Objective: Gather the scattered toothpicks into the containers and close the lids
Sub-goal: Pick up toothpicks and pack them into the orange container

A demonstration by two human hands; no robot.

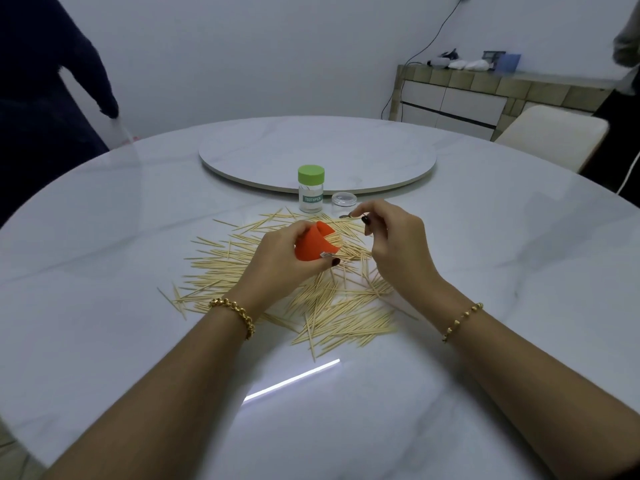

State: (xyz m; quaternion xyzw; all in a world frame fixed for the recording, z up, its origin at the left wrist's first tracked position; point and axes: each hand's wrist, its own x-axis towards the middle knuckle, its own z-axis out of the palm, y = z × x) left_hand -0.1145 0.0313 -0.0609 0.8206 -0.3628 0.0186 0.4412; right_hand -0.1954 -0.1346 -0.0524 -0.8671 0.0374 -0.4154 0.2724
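Several wooden toothpicks (221, 268) lie scattered in a wide heap on the white marble table (104, 237). My left hand (284, 258) grips an orange container (313, 242) tilted over the heap. Just to its right, my right hand (394, 244) pinches a toothpick (349, 218) between thumb and fingertips. Behind the heap stands a clear toothpick jar with a green lid (311, 188), shut. Beside it is a small clear open container (343, 202), partly hidden by my right fingers.
A round turntable (242, 157) lies on the table behind the jars. A person in dark clothes (45, 81) stands at the far left. A chair (554, 136) and a sideboard (467, 95) are at the far right.
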